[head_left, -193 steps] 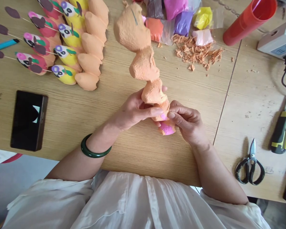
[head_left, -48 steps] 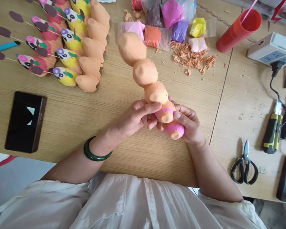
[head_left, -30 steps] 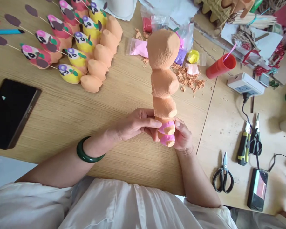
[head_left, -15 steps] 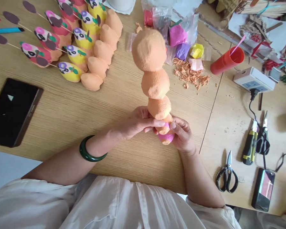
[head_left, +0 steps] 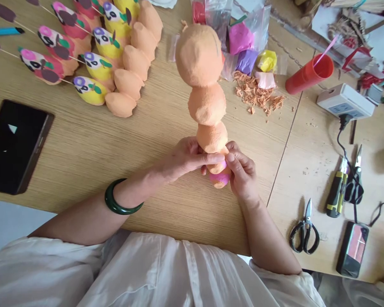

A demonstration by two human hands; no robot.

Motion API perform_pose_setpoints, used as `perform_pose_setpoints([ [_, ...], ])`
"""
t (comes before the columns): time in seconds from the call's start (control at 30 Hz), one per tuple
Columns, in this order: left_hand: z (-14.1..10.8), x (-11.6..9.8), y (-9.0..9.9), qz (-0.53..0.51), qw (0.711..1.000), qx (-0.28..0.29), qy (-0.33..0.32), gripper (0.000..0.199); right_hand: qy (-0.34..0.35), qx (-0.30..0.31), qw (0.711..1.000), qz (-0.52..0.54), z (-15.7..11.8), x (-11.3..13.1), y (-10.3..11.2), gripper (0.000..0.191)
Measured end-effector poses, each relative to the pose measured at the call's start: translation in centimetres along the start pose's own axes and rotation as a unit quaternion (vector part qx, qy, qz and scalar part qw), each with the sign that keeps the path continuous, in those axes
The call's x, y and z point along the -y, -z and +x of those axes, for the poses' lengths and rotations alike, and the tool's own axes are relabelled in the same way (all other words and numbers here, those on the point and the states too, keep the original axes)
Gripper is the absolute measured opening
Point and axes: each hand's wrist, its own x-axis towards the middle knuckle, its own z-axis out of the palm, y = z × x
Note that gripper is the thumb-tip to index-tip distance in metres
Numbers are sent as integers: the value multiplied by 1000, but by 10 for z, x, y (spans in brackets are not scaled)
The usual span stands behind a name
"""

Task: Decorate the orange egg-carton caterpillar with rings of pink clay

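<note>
A row of joined orange cups (head_left: 208, 102), large at the far end and small at the near end, is held between my hands over the table. It looks like a strip of egg-carton cups covered in orange clay. Pink clay (head_left: 219, 176) covers part of the two nearest cups. My left hand (head_left: 195, 160) grips the strip from the left, thumb lying across a small cup. My right hand (head_left: 241, 170) pinches at the pink patch from the right, thumb against forefinger side. The fingers underneath are partly hidden.
Painted bird-like egg-carton figures (head_left: 92, 68) stand at upper left, above a black phone-like device (head_left: 17, 145). Bagged clay (head_left: 241, 38), orange crumbs (head_left: 259, 94), a red cup (head_left: 310, 74) and a power strip (head_left: 345, 102) lie beyond. Scissors (head_left: 304, 230) and a utility knife (head_left: 336, 189) rest at right.
The whole view has shifted slightly. Both hands keep their hold on the orange strip, which tilts a little; my right thumb has moved slightly along the pink patch.
</note>
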Motion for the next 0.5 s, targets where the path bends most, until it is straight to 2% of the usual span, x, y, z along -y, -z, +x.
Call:
perform_pose_setpoints([
  [0.13, 1, -3, 5, -91, 993, 69, 35, 36, -64, -71, 994, 59, 5, 7, 1, 37],
  [0.27, 1, -1, 7, -132, 984, 98, 69, 35, -140, -118, 975, 123, 6, 10, 3, 38],
  [0.4, 1, 3, 5, -112, 985, 107, 71, 34, -190, -78, 963, 177, 5, 9, -1, 45],
  [0.5, 0, 4, 3, -98, 991, 78, 45, 33, -211, -18, 955, 207, 5, 12, -7, 48],
])
